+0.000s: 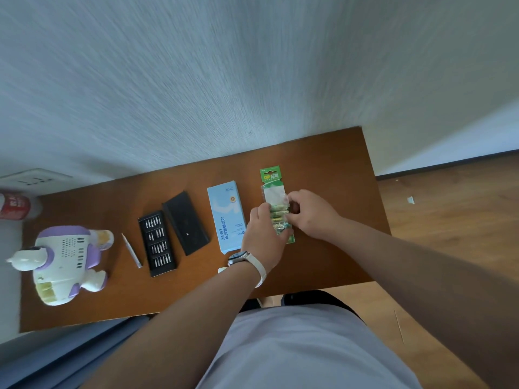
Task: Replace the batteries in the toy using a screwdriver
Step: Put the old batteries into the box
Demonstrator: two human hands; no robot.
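A brown surface (331, 169) crosses the middle of the frame, and both hands meet over its right part on a green battery pack (271, 178). The pack lies flat, with its printed header card pointing toward the top of the frame. The left hand (264, 234) comes in from below with its back to the camera, and its fingers curl over the pack's left edge. The right hand (311, 214) comes in from the right, its bent fingertips pinching the pack's right edge at the clear blister. A few yellow-green batteries (278, 212) show in the gap between the two hands. A watch (238, 258) on a white strap sits on the left wrist.

Just left of the hands lies a pale blue box (226, 209), lengthwise, its lower end near the left wrist. Further left are a black lid (185, 221) and, beside it, an open black tray of bits (157, 242). A slim silver screwdriver (131, 250) lies alone on the surface left of the tray.

The white and purple toy (64, 265) lies at the lower left of the frame, well apart from both hands, with its speaker grille facing up. A red can (14, 206) stands at the far left edge, above the toy.
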